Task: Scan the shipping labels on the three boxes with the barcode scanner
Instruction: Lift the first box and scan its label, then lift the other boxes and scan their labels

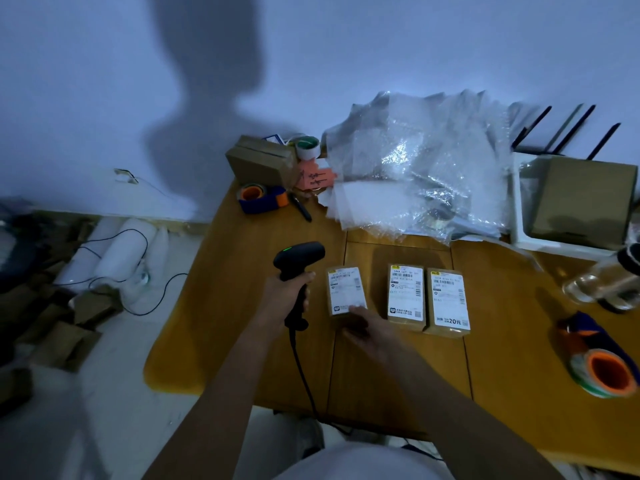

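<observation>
Three small cardboard boxes with white shipping labels lie in a row on the wooden table (242,341): a left box (344,289), a middle box (406,294) and a right box (448,301). My left hand (285,299) grips the handle of a black barcode scanner (298,263), whose green light glows; its head sits just left of the left box. My right hand (365,329) holds the near end of the left box, which is slightly tilted. The scanner's cable hangs down off the table's front edge.
Bubble wrap (422,168) is piled at the back. A taped brown box (258,161), tape rolls (254,195), a pen (300,207) and pink notes sit back left. A tape dispenser (599,365) and a clear glass (595,285) are at the right. Cardboard scraps litter the floor left.
</observation>
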